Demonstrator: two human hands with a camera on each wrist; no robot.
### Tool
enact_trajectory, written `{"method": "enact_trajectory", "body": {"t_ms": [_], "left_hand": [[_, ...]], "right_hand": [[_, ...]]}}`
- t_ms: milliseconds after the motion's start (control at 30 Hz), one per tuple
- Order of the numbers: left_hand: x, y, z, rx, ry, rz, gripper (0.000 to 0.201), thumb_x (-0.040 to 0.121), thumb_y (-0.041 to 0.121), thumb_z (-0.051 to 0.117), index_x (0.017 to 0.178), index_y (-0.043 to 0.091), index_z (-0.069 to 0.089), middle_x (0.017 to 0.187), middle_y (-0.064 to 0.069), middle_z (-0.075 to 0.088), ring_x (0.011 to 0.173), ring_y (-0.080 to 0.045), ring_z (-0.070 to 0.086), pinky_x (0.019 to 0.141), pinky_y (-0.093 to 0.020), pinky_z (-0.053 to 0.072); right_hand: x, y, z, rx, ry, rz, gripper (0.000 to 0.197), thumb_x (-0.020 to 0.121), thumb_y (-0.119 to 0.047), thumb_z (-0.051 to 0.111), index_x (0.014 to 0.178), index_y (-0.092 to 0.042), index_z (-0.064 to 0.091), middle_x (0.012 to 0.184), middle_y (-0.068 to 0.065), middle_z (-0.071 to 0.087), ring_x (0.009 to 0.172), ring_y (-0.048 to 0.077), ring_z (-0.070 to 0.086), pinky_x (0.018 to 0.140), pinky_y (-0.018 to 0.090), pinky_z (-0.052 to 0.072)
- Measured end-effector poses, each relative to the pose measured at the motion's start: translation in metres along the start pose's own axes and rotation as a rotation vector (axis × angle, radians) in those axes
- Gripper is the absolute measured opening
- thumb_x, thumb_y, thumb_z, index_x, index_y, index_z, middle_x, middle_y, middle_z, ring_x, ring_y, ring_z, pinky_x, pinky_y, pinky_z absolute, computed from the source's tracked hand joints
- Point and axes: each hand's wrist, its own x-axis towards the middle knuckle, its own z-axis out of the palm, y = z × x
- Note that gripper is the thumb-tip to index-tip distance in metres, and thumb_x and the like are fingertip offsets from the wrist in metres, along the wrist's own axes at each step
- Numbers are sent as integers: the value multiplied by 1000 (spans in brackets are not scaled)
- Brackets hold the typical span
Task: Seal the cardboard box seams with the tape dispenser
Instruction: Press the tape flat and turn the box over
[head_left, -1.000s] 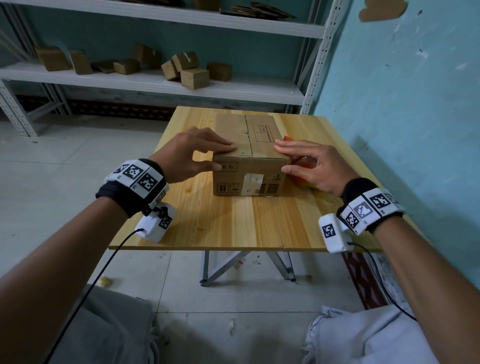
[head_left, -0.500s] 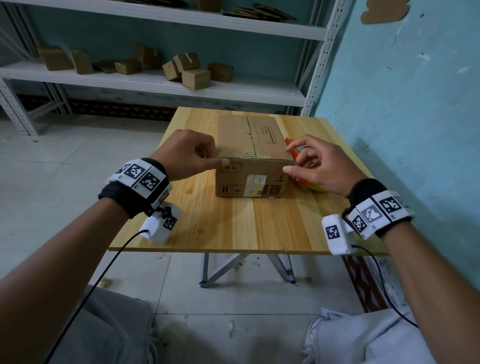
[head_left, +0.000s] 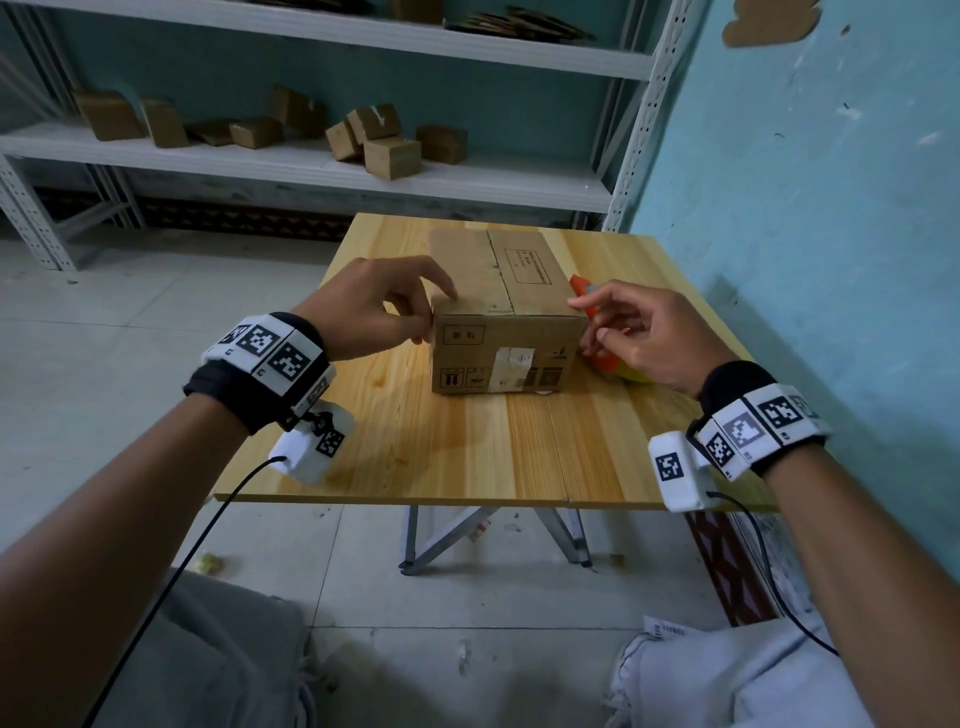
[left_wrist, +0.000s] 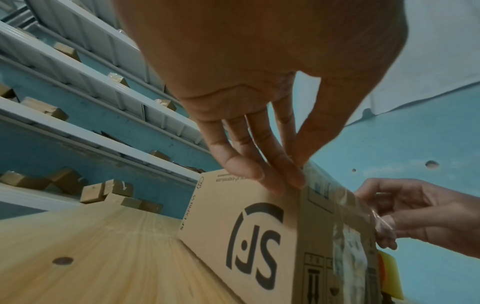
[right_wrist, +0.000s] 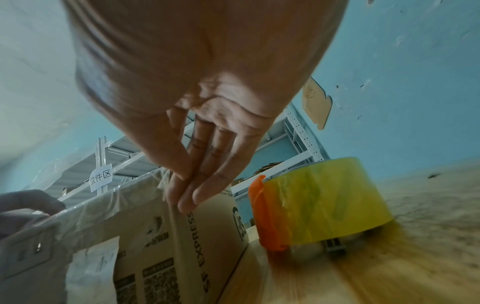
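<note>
A brown cardboard box (head_left: 506, 343) stands on the wooden table (head_left: 467, 457), its top flaps closed. Clear tape (left_wrist: 335, 193) runs along its near top edge. My left hand (head_left: 436, 317) touches the box's near left top corner with straight fingers (left_wrist: 275, 176), thumb on the near face. My right hand (head_left: 584, 319) is at the near right top corner, fingers (right_wrist: 192, 193) and thumb straight against the corner edge, where a loose clear tape end (left_wrist: 381, 222) sticks out. The orange-and-yellow tape dispenser (right_wrist: 319, 201) lies on the table just right of the box, mostly hidden behind my right hand in the head view.
A blue wall (head_left: 805, 234) runs close along the table's right side. Grey metal shelves (head_left: 311, 166) with several small cardboard boxes stand behind the table. My knees are below the table's near edge, with floor to the left.
Both hands slid off the box's top toward me. A second ago they lay flat on the lid; now their fingertips are at the two near top corners.
</note>
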Motion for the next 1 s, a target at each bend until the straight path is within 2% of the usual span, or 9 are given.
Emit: {"method": "enact_trajectory", "body": {"t_ms": [67,167,300,400,500,600,700,833,1000], "left_hand": [[0,-2,-1,51,-28,18,40,86,13,66,121,30,59,86,9,67,85,6,61,66,-4,44],[0,-6,-4,110,-28,34,42,85,22,68,124,35,59,95,11,68,89,11,58,69,-5,44],[1,-10,-3,130,-13,64,41,84,27,68,123,36,58,99,7,68,88,11,58,70,-4,45],[4,-14,-1,146,26,95,40,83,25,69,121,32,61,98,5,69,88,6,60,72,-5,46],[4,-16,2,162,73,157,37,81,24,71,118,25,66,99,3,65,87,-3,60,75,-16,52],[5,-17,4,230,128,225,34,78,25,74,111,19,69,116,-1,54,98,-11,56,80,-23,52],[7,-16,8,265,117,262,31,79,24,73,110,17,67,136,2,52,119,-14,53,93,-27,48],[9,-15,12,284,116,214,37,80,24,72,114,15,64,130,7,59,116,-14,58,96,-34,50],[9,-14,11,309,123,212,38,78,27,72,113,14,65,128,5,61,114,-16,61,96,-34,51]], "right_hand": [[1,1,-1,-43,30,-7,35,90,-1,65,118,-22,66,102,0,70,88,3,67,80,14,53],[3,4,-2,-105,56,-9,33,87,-13,72,117,-24,68,117,-2,66,92,2,64,80,16,54],[5,6,0,-123,65,-26,32,85,-16,74,116,-22,68,117,-4,65,95,-2,62,80,11,52],[5,5,1,-102,82,-20,30,84,-20,75,114,-22,68,116,-2,65,98,3,64,83,18,55],[8,7,5,-105,120,-51,26,83,-20,75,109,-17,70,117,-2,63,104,6,63,88,22,55],[10,8,6,-147,118,-82,24,83,-23,75,106,-16,69,134,-6,56,124,8,53,96,24,52],[9,5,8,-136,96,-90,24,84,-18,74,106,-13,67,138,-5,58,127,6,51,98,17,49],[8,1,10,-144,122,-77,26,83,-16,76,107,-11,66,130,1,64,118,-3,52,86,0,41],[10,-2,12,-260,140,-95,28,81,-22,78,105,-14,67,126,1,66,113,-2,52,82,-7,35]]}}
